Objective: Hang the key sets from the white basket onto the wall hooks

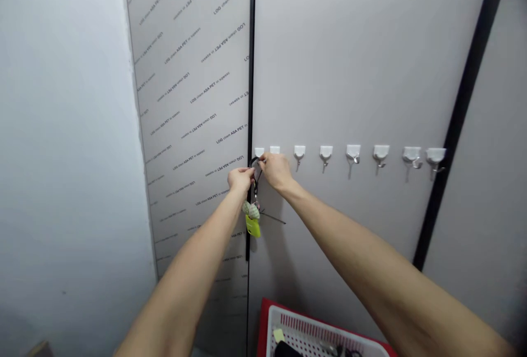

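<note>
My left hand [241,179] and my right hand [276,171] are close together at the left end of a row of white wall hooks. Both pinch the black strap [254,160] of a keychain, just in front of the leftmost hook [259,151]. Below the fingers dangle a pale green bow-shaped charm [252,210] and a yellow-green tag [253,226]. A thin dark strip [274,218] sticks out to the right of the charm. My right hand partly covers the second hook [275,150]. Whether the strap touches a hook cannot be made out.
Several more white hooks, among them a middle one [326,152], run rightward across the grey panel [362,60]. A black vertical edge strip [251,71] borders a film-covered panel [185,99]. Below stands a white perforated basket [304,321] with small items, by something red [262,324].
</note>
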A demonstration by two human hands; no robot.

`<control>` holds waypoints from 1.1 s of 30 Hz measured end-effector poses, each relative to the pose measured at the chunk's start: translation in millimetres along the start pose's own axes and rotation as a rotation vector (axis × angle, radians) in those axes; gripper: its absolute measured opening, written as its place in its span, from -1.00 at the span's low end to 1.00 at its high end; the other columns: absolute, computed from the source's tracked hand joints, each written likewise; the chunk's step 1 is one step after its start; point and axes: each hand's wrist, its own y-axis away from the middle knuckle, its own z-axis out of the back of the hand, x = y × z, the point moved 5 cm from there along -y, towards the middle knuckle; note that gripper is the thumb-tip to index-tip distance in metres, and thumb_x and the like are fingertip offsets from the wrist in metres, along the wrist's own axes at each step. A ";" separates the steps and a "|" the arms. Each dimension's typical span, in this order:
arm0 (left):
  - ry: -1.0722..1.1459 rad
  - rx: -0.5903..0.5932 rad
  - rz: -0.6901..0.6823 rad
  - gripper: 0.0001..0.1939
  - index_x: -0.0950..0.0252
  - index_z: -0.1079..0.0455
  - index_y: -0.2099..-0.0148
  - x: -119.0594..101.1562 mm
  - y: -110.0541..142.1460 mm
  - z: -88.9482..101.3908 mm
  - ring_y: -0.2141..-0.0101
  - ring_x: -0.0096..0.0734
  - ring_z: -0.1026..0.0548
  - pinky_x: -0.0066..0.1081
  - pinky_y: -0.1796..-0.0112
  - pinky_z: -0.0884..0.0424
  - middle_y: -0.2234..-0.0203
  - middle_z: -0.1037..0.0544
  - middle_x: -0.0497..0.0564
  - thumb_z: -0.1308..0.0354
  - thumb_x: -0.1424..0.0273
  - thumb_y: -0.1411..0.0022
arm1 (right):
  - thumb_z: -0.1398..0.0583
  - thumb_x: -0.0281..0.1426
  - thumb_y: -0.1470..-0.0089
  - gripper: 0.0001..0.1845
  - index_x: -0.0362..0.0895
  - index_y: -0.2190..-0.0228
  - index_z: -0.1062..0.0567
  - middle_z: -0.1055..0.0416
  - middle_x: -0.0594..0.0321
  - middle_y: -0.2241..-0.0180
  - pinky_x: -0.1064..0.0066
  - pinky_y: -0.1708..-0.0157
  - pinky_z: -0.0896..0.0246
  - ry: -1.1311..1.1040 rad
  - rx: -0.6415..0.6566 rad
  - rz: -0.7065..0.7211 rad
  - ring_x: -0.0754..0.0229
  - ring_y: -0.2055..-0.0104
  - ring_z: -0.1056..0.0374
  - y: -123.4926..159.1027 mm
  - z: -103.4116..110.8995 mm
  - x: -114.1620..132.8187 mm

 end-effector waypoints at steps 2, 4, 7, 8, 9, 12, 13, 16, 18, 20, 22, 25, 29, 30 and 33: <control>-0.046 0.003 -0.006 -0.90 0.41 -0.27 0.52 6.8 -2.7 -1.9 0.75 -0.66 -0.25 -0.55 0.61 -0.23 0.78 -0.28 -0.13 -0.07 0.48 0.22 | 0.05 -0.42 0.14 -0.75 -0.16 0.44 -0.39 -0.35 0.08 0.45 0.41 0.44 -0.06 0.074 0.040 0.005 0.16 0.38 -0.25 1.0 -5.5 0.9; -0.080 0.020 -0.009 -0.91 0.41 -0.29 0.56 12.9 -4.9 -3.8 0.75 -0.62 -0.25 -0.52 0.61 -0.23 0.79 -0.29 -0.12 -0.10 0.50 0.26 | 0.05 -0.41 0.13 -0.74 -0.18 0.45 -0.40 -0.35 0.05 0.45 0.39 0.45 -0.06 0.108 0.074 -0.002 0.14 0.38 -0.25 3.1 -10.9 0.4; -0.148 0.047 -0.035 -0.91 0.40 -0.31 0.57 17.0 -4.5 -2.6 0.70 -0.57 -0.30 -0.50 0.56 -0.24 0.77 -0.34 -0.08 -0.12 0.50 0.29 | 0.06 -0.37 0.11 -0.72 -0.18 0.45 -0.41 -0.35 0.04 0.45 0.39 0.43 -0.07 0.091 0.120 -0.021 0.15 0.37 -0.25 9.2 -16.8 -3.3; -0.174 0.049 -0.065 -0.89 0.39 -0.32 0.56 16.6 -2.2 -0.2 0.66 -0.55 -0.32 -0.50 0.52 -0.25 0.74 -0.36 -0.07 -0.12 0.49 0.28 | 0.06 -0.35 0.10 -0.71 -0.17 0.44 -0.41 -0.35 0.06 0.45 0.39 0.41 -0.06 0.068 0.131 -0.022 0.16 0.36 -0.25 12.7 -17.5 -5.5; -0.199 0.047 -0.110 -0.88 0.38 -0.32 0.53 15.7 1.6 3.3 0.61 -0.54 -0.34 -0.50 0.48 -0.25 0.70 -0.38 -0.05 -0.12 0.47 0.28 | 0.05 -0.33 0.11 -0.71 -0.16 0.42 -0.40 -0.35 0.08 0.45 0.40 0.39 -0.06 0.037 0.134 -0.022 0.17 0.36 -0.24 17.4 -17.5 -8.6; -0.235 0.052 -0.247 -0.81 0.37 -0.32 0.44 19.6 22.3 18.8 0.50 -0.54 -0.34 -0.51 0.39 -0.23 0.56 -0.41 -0.02 -0.10 0.46 0.25 | 0.03 -0.29 0.12 -0.69 -0.14 0.36 -0.37 -0.36 0.15 0.44 0.41 0.37 -0.05 -0.070 0.124 -0.025 0.21 0.37 -0.24 41.0 -16.2 -25.9; -0.235 0.073 -0.256 -0.79 0.37 -0.32 0.42 26.3 31.7 24.3 0.48 -0.55 -0.34 -0.51 0.38 -0.23 0.53 -0.41 -0.02 -0.09 0.46 0.24 | 0.03 -0.29 0.12 -0.69 -0.15 0.35 -0.37 -0.36 0.16 0.45 0.41 0.37 -0.05 -0.099 0.130 -0.025 0.23 0.38 -0.24 52.8 -16.9 -34.0; -0.260 0.218 -0.169 -0.78 0.38 -0.30 0.39 63.7 67.3 35.3 0.49 -0.55 -0.33 -0.49 0.38 -0.23 0.51 -0.40 -0.02 -0.06 0.44 0.22 | 0.02 -0.32 0.14 -0.72 -0.15 0.39 -0.39 -0.36 0.19 0.47 0.43 0.39 -0.05 -0.147 0.233 -0.036 0.26 0.44 -0.24 101.8 -26.8 -61.4; -0.333 0.342 -0.099 -0.78 0.38 -0.30 0.39 95.9 97.3 37.3 0.49 -0.53 -0.32 -0.50 0.40 -0.23 0.52 -0.40 -0.02 -0.04 0.43 0.19 | 0.01 -0.34 0.15 -0.74 -0.15 0.42 -0.40 -0.37 0.19 0.47 0.45 0.41 -0.06 -0.150 0.360 -0.063 0.26 0.45 -0.25 143.5 -38.8 -78.8; -0.462 0.475 -0.066 -0.80 0.36 -0.29 0.37 127.0 128.5 35.3 0.49 -0.52 -0.32 -0.50 0.41 -0.23 0.51 -0.40 -0.01 -0.01 0.44 0.16 | 0.01 -0.36 0.16 -0.74 -0.15 0.41 -0.40 -0.38 0.19 0.47 0.47 0.44 -0.06 -0.145 0.511 -0.099 0.27 0.46 -0.25 186.5 -52.2 -93.7; -0.626 0.637 -0.091 -0.79 0.33 -0.28 0.35 152.4 157.3 29.6 0.46 -0.50 -0.33 -0.48 0.39 -0.23 0.48 -0.40 0.00 0.03 0.45 0.13 | 0.01 -0.38 0.17 -0.74 -0.13 0.41 -0.40 -0.38 0.20 0.47 0.49 0.46 -0.05 -0.146 0.656 -0.115 0.28 0.47 -0.25 224.7 -63.7 -104.9; -0.883 0.869 -0.222 -0.74 0.29 -0.27 0.29 176.9 190.7 20.8 0.33 -0.41 -0.30 -0.40 0.29 -0.19 0.36 -0.38 0.01 0.02 0.45 0.14 | 0.00 -0.44 0.21 -0.75 -0.12 0.41 -0.39 -0.38 0.23 0.48 0.52 0.49 -0.02 -0.152 0.790 -0.105 0.29 0.48 -0.24 265.8 -70.6 -115.4; -1.181 1.077 -0.396 -0.72 0.27 -0.25 0.28 193.1 215.3 12.5 0.27 -0.31 -0.26 -0.19 0.15 0.02 0.35 -0.38 0.03 0.00 0.48 0.16 | -0.02 -0.45 0.24 -0.80 -0.14 0.48 -0.39 -0.35 0.25 0.54 0.54 0.52 -0.01 -0.178 0.903 -0.052 0.30 0.51 -0.21 300.7 -71.8 -113.9; -1.230 1.093 -0.432 -0.74 0.27 -0.26 0.30 194.6 217.7 10.4 0.28 -0.31 -0.27 -0.15 0.13 0.09 0.38 -0.38 0.03 0.02 0.49 0.15 | -0.03 -0.44 0.26 -0.81 -0.14 0.49 -0.39 -0.34 0.24 0.52 0.53 0.50 -0.01 -0.184 0.922 -0.023 0.29 0.48 -0.21 307.2 -72.8 -110.5; -1.297 1.131 -0.500 -0.79 0.27 -0.27 0.34 195.1 219.5 3.4 0.29 -0.32 -0.28 -0.09 0.11 0.23 0.41 -0.39 0.02 0.04 0.48 0.12 | -0.07 -0.43 0.29 -0.80 -0.16 0.48 -0.39 -0.33 0.19 0.43 0.50 0.37 -0.01 -0.156 0.928 0.033 0.23 0.35 -0.19 319.7 -78.1 -102.1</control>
